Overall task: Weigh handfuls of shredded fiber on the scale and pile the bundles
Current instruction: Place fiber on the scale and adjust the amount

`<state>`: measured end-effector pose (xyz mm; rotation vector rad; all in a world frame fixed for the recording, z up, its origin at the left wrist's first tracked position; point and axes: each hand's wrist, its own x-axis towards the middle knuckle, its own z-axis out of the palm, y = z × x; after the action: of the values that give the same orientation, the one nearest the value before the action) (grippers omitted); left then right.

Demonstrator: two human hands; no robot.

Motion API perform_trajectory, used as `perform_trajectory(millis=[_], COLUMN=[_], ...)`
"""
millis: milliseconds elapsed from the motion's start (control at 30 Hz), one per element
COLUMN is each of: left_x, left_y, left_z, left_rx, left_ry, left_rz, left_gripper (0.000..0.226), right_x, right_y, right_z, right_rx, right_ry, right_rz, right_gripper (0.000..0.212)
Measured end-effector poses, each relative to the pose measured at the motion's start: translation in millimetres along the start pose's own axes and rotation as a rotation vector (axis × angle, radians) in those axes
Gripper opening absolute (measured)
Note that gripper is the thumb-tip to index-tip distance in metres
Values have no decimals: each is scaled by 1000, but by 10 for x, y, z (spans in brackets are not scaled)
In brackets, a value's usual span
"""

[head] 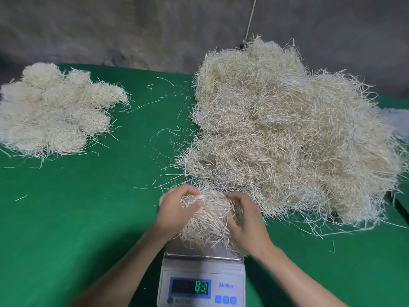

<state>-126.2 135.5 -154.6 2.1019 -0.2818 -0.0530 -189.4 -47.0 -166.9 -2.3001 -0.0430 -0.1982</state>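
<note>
Handful: a wad of pale shredded fiber (208, 220) sits on the steel pan of the scale, at the middle of the bench's near edge, with strands hanging over the pan's front and sides.
Left hand: the left hand (177, 209) grasps the wad from the left, fingers curled over its top and thumb pressed into its side.
Right hand: the right hand (245, 220) grasps the same wad from the right, fingers curled round it.
Scale: a white digital scale (201, 282) faces the person; its display (190, 287) shows green digits 831, any decimal mark too small to tell, with three blue buttons to its right.
Loose heap: a big, tangled heap of fiber (287, 134) covers the right side of the bench from near the scale up to the far edge; its near fringe lies just beside the right hand.
Bundles: a pile of rounded, whiter bundles (51, 109) lies at the far left corner, well apart from the scale.
Bench: the bench (88, 218) is covered in green cloth, with stray strands (168, 91) scattered between heap and pile.
Background: a grey wall (132, 29) stands behind, a thin pale cord (251, 18) running down it above the heap.
</note>
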Motion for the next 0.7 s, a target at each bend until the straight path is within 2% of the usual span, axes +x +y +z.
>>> perform_trajectory(millis=[100,267,400,567,700], left_x=[9,-6,-19,7,32], left_y=[16,67,99,115,115], left_z=[-62,-169,-235,-304,-384], left_rx=[-142,-169,-238,-308,-351], left_ry=[63,110,124,181,249], left_rz=[-23,27,31,29,61], left_gripper=[26,19,20,22,22], right_x=[22,77,98,115,147], right_y=[-72,-149,-139,-159,-201], right_z=[-107,-251,-293,-355,-381], right_rx=[183,401,503,575,537], right_ry=[31,60,2,65,118], right_rz=[9,51,54,48,30], right_gripper=[67,57,56,43,36])
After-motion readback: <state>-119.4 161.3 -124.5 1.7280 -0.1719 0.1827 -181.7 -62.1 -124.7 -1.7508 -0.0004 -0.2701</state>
